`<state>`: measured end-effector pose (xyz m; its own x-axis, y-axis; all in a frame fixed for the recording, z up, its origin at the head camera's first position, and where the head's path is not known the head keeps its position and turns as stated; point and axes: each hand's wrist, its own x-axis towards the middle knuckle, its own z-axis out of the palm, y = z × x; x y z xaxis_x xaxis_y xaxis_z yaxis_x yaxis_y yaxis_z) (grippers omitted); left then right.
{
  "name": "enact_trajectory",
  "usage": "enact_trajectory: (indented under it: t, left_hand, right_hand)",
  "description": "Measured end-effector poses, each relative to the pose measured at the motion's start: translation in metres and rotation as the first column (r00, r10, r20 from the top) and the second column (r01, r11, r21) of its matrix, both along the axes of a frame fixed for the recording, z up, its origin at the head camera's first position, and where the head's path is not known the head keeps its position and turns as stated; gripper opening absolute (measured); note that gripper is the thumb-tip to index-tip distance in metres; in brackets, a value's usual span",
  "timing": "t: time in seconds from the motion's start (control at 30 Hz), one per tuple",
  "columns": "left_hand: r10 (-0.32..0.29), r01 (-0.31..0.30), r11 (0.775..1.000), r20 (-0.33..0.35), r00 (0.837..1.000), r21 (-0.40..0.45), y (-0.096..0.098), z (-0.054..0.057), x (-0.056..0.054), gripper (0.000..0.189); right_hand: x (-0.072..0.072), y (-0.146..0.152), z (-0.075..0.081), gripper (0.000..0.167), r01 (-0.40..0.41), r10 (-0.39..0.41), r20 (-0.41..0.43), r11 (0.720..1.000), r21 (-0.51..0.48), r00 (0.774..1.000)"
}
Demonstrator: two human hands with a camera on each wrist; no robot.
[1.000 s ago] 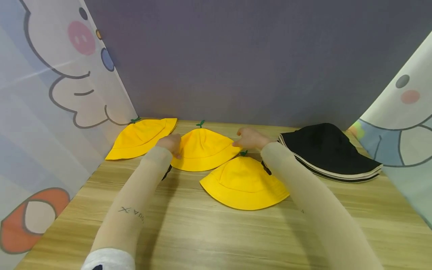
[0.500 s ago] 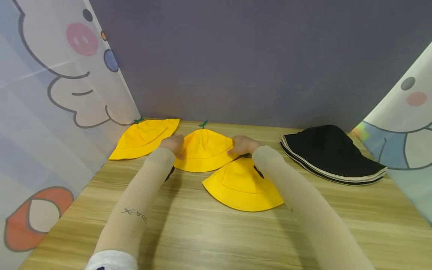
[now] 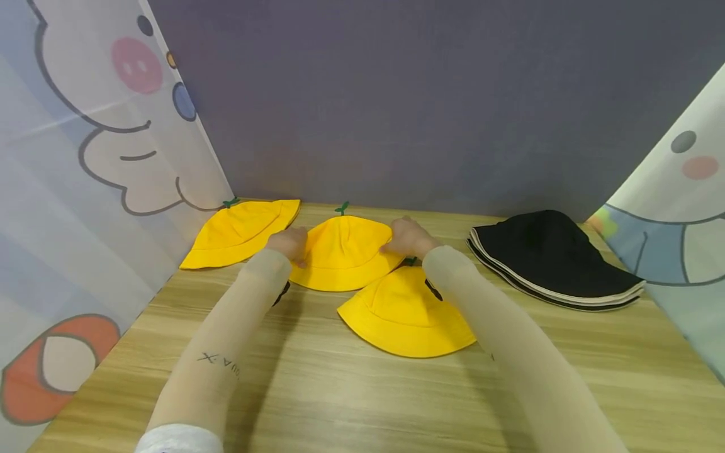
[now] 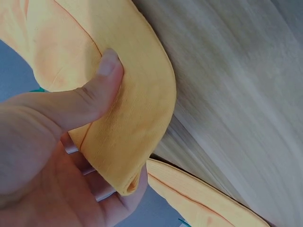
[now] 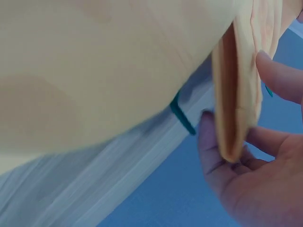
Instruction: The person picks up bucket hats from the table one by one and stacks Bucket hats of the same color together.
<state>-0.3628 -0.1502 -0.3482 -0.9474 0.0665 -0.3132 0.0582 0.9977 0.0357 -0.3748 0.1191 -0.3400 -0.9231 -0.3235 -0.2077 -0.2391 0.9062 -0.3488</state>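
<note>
A yellow bucket hat (image 3: 342, 248) with a green sprout on its crown lies folded flat on the table, between both hands. At its left end, my left hand (image 3: 289, 243) pinches the brim, thumb on top and fingers beneath, as the left wrist view shows (image 4: 71, 118). My right hand (image 3: 410, 238) holds the hat's right end; in the right wrist view its thumb (image 5: 279, 78) is on one side and its fingers curl round the other. A second yellow hat (image 3: 413, 314) lies just in front, partly covered by the right forearm. Left of the left hand lies a third yellow hat (image 3: 238, 233).
Several black bucket hats with pale edging (image 3: 552, 255) are stacked on the right of the wooden table (image 3: 340, 390). A grey panel (image 3: 396, 107) stands behind, and cartoon-printed cloths (image 3: 56, 207) flank both sides.
My right hand has moved left and closed round the right end of the middle yellow hat. My left hand keeps its grip, and the hats lie nearly where they were.
</note>
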Motion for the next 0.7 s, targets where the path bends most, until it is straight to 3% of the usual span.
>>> enact_trajectory:
  t: [0.2, 0.37, 0.53, 0.7]
  left_hand:
    - [-0.008, 0.008, 1.000, -0.004, 1.000, -0.002, 0.001, 0.000, 0.001, 0.063]
    - [-0.046, 0.046, 0.999, -0.003, 0.999, 0.019, 0.000, 0.001, 0.002, 0.064]
    - [-0.048, 0.045, 0.998, 0.050, 0.998, 0.053, -0.004, 0.001, 0.000, 0.068]
    - [-0.041, 0.038, 0.997, 0.046, 0.998, 0.074, -0.009, 0.013, -0.001, 0.056]
  right_hand:
    - [0.008, -0.007, -0.001, 0.072, 0.043, -0.042, 0.022, 0.998, -0.044, 0.999]
    - [0.014, -0.009, 0.002, 0.068, 0.056, -0.055, 0.016, 0.997, -0.054, 0.998]
    - [0.016, -0.003, 0.005, 0.063, 0.045, -0.041, 0.036, 0.990, -0.132, 0.999]
    - [0.016, 0.001, 0.010, 0.063, 0.068, -0.054, 0.078, 0.978, -0.195, 0.995]
